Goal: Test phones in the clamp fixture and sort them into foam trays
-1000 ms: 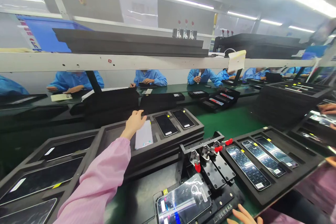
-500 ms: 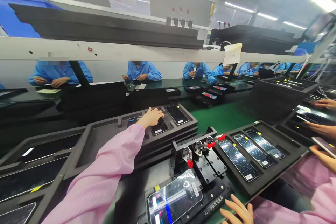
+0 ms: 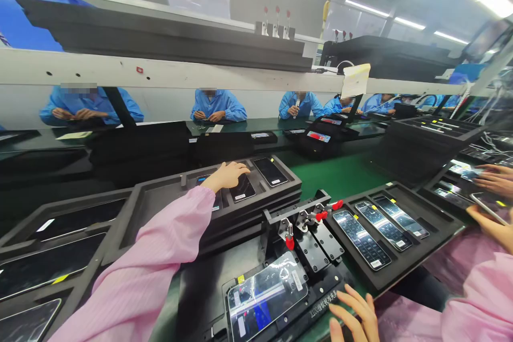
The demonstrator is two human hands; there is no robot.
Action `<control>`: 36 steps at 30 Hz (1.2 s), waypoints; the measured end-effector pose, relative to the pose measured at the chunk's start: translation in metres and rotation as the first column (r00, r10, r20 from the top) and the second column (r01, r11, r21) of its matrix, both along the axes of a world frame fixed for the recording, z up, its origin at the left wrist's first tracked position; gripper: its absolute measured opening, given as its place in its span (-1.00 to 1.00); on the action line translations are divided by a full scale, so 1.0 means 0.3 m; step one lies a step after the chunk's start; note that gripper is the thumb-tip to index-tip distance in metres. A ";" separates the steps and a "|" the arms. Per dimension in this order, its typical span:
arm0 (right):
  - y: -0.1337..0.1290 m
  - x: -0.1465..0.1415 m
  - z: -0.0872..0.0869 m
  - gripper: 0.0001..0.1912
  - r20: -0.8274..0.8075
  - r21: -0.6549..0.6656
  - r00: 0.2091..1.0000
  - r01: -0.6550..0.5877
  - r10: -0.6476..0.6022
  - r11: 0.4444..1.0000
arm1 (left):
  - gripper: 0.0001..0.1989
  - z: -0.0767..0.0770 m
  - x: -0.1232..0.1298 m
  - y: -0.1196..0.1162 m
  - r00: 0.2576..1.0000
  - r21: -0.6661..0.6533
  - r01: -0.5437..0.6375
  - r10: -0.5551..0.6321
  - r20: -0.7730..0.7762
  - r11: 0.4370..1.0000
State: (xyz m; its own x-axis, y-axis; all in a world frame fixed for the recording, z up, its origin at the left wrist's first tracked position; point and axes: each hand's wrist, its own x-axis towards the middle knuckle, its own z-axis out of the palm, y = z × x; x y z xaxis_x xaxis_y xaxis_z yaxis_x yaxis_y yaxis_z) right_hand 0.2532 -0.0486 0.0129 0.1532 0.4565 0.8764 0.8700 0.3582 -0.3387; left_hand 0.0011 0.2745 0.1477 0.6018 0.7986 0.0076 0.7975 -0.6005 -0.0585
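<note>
My left hand [image 3: 227,175] reaches into a dark foam tray [image 3: 150,214], its fingers bent down over the upper part of a smartphone [image 3: 243,190] that lies in a slot. The fingertips are partly hidden. Beside it in the same tray are another smartphone [image 3: 270,172] on the right and one partly covered by my wrist. My right hand [image 3: 356,312] is at the lower edge with fingers apart and nothing in them, close to a black fixture [image 3: 315,252] with red-tipped toggle clamps [image 3: 289,242]. A smartphone [image 3: 268,296] with a glossy screen lies on the fixture's left part.
Right of the fixture a foam tray [image 3: 435,214] holds three lit smartphones [image 3: 363,238]. More phones in trays [image 3: 116,243] are at the left. A co-worker's hands [image 3: 495,224] hold a phone at the far right. People in blue sit across the green bench [image 3: 340,171], beyond a white shelf beam [image 3: 240,77].
My left hand stays at the same phone, its fingers slightly lower and flatter. My right hand has shifted a little left, still spread. The view has tilted slightly.
</note>
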 end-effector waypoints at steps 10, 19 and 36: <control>0.115 -0.057 0.115 -0.78 0.107 -0.228 0.994 0.017 0.007 0.973 | -0.57 0.123 -0.072 -0.169 0.979 0.074 -0.137 0.124 0.160 0.988; 0.250 -0.115 0.167 -0.58 0.037 -0.383 0.986 -0.138 0.165 0.914 | -0.05 0.052 -0.148 -0.795 0.892 -0.137 -0.173 0.214 0.398 0.975; 0.324 -0.023 0.446 -0.59 -0.036 -0.029 0.991 -0.130 0.129 0.991 | 0.20 -0.395 -0.072 -0.942 0.832 -0.336 -0.087 0.254 0.493 0.938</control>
